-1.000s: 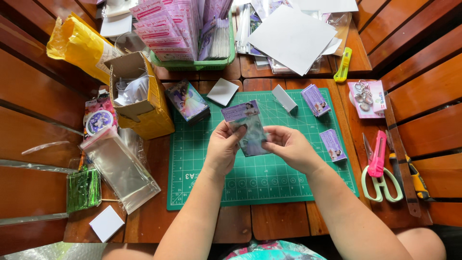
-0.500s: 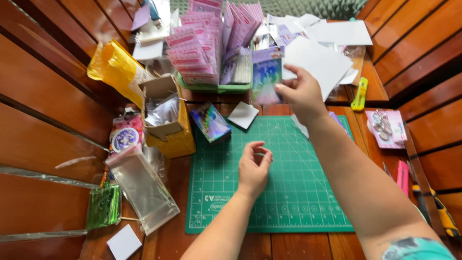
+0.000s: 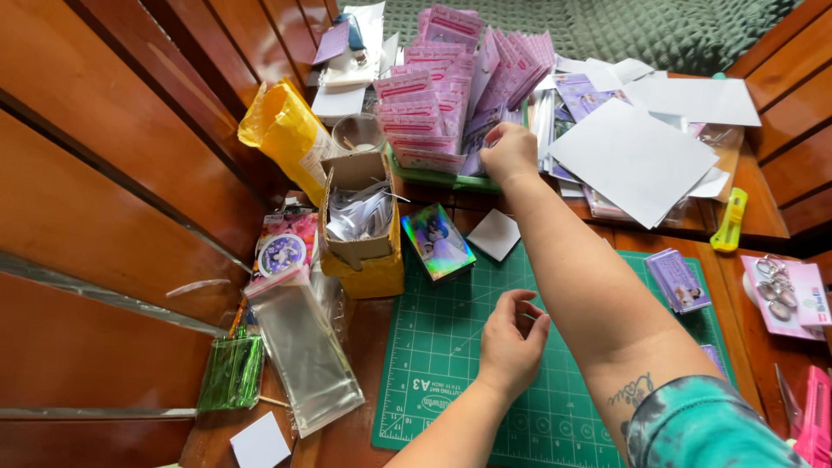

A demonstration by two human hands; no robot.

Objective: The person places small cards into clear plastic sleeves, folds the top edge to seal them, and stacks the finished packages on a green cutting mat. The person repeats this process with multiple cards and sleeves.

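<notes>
My right hand (image 3: 511, 152) reaches far forward to a green tray (image 3: 433, 178) packed with upright pink-topped packets (image 3: 433, 121). Its fingers are curled down among them, closed on a purple sleeved card (image 3: 479, 137) at the tray's right end. My left hand (image 3: 511, 334) rests on the green cutting mat (image 3: 433, 390) with its fingers loosely curled and nothing in it. A stack of shiny holographic cards (image 3: 438, 241) and a small white square card (image 3: 494, 234) lie at the mat's far edge.
A yellow cardboard box (image 3: 360, 230) of scraps, a yellow mailer (image 3: 286, 134), clear sleeves (image 3: 303, 351) and green foil packs (image 3: 230, 373) crowd the left. White sheets (image 3: 633, 160), a yellow-green cutter (image 3: 730, 221), another card stack (image 3: 679, 279), keyrings (image 3: 780, 290) and pink scissors (image 3: 815, 416) lie right.
My right hand carried the sleeved card from above the mat forward to the tray of packets. The left hand let go of it and dropped onto the mat. The view tilted forward.
</notes>
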